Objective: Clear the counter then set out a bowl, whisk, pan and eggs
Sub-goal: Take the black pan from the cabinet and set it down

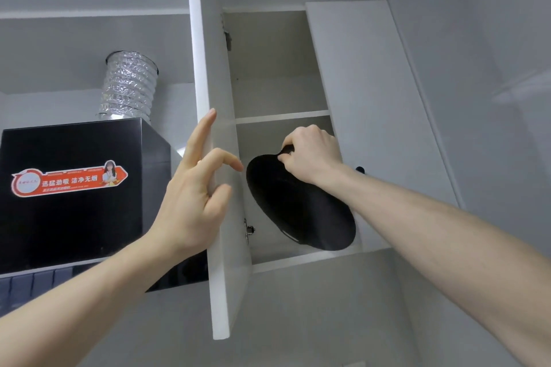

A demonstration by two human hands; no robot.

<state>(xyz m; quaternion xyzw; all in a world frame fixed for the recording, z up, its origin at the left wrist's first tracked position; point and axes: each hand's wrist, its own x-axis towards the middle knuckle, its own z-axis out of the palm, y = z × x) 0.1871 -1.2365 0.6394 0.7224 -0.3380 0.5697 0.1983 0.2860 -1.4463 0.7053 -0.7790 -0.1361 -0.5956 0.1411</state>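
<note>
Gripping the round black pan [301, 208] by what seems its handle, the right hand [313, 155] tilts it inside the white wall cabinet [280, 92]; the left hand [190, 188], fingers loosely spread, touches the open white door [220, 247].

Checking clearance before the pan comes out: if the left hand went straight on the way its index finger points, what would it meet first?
Nothing close, it seems. The left hand rests along the edge of the open cabinet door, index finger pointing up that edge. Further on, only the door's edge and the ceiling lie that way, though depth is unclear.

Black pan [301, 205], tilted steeply underside-out, low in the open cabinet, its handle apparently gripped.
</note>
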